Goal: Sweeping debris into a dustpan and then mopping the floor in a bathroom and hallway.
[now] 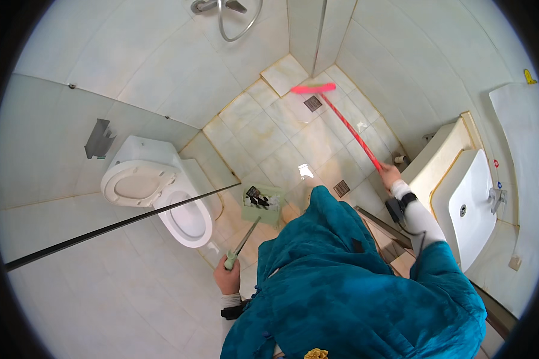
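Observation:
My left hand (227,277) is closed around the green handle of a long-handled dustpan (273,218). Dark and white debris lies in the light green pan, which rests on the tiled floor beside the toilet. With my right hand (390,175) I grip the red striped pole of a broom (352,130). Its pink head (313,88) is at the far corner of the floor, just beyond a square floor drain (312,103), and looks slightly blurred. Whether the bristles touch the floor cannot be told.
A white toilet (186,220) with its lid raised stands at left, partly behind a dark-edged glass panel (130,220). A washbasin (469,206) juts out at right. A second floor drain (342,188) lies near my feet. A raised tiled ledge (284,74) is at the far corner.

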Motion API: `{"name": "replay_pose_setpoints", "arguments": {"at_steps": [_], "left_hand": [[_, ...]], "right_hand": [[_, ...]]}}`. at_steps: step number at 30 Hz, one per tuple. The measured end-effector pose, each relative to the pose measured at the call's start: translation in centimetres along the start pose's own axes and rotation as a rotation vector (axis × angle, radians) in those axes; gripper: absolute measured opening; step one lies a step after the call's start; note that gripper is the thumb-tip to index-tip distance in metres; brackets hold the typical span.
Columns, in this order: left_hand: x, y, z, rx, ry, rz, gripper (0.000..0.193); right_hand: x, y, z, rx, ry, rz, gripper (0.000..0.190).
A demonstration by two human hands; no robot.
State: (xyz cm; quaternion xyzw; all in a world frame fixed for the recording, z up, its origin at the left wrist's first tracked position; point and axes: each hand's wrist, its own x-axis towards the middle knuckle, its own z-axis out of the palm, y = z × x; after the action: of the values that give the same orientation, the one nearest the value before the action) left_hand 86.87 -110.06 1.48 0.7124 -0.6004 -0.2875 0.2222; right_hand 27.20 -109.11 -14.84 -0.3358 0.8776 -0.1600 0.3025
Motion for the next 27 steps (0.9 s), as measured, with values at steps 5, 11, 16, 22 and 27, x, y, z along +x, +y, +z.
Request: {"name": "replay_pose_setpoints", "arguments": {"at_steps": [5, 11, 16, 22, 27], "left_hand": [[1.1, 1.4, 0.0, 0.025, -0.079, 0.038, 0.029], [1.0, 2.1, -0.2, 0.040, -0.092, 0.029, 0.029], [1.7, 2.1, 0.1, -0.004, -0.081, 0.027, 0.029], [2.6, 1.9, 0.1, -0.020, -0.098, 0.003, 0.029], [3.3, 1.6, 0.1, -0.014, -0.116, 0.052, 0.032]], "right_hand": [[8.7, -3.8, 6.4, 0.151, -0.004, 0.115, 0.034], [1.5, -1.5, 9.9, -0.194, -0.046, 0.022, 0.036], [-7.9, 2.0, 4.5, -0.215, -0.049, 0.080, 0.036], [-9.2, -6.7, -2.9, 0.163, -0.153, 0.421, 0.037], [3.8, -4.7, 0.9, -0.112, 0.064, 0.049, 0.036]]}}
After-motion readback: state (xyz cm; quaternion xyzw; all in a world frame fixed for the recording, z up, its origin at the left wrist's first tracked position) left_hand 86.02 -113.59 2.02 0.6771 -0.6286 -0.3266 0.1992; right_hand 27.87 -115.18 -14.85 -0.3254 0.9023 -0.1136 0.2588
